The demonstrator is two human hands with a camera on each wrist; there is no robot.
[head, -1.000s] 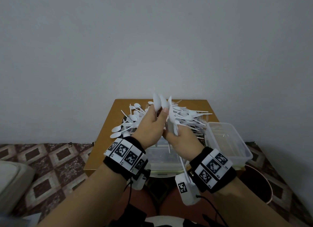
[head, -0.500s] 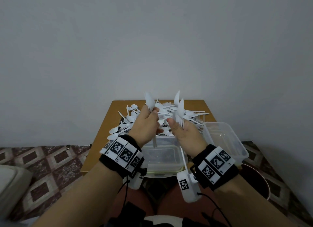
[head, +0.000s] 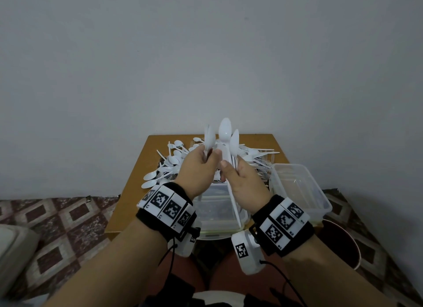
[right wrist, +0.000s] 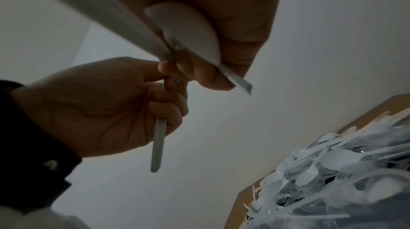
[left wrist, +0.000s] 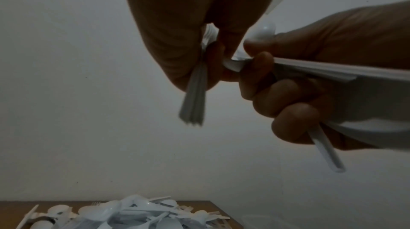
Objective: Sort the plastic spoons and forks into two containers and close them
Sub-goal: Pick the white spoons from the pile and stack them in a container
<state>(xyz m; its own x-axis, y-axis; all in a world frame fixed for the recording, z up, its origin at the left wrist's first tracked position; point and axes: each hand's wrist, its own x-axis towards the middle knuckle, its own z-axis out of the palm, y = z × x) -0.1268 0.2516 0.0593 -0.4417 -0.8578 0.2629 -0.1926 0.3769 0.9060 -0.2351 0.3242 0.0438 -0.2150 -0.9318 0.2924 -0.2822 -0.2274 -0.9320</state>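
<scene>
Both hands raised over pile (head: 169,162) | left hand (head: 196,171) grips spoons (head: 209,137) | right hand (head: 246,181) grips spoon bundle (head: 225,132)

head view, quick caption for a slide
Both hands hold white plastic spoons above the cutlery pile.

The spoons (head: 224,130) I hold are white, like the pile (head: 169,162) on my tan table (head: 146,169). My wristbands (head: 167,206) are black with black-and-white square codes. Both tubs (head: 320,206) are clear. The floor (head: 68,217) shows maroon-and-cream diamonds; the wall (head: 206,55) is grey.
</scene>
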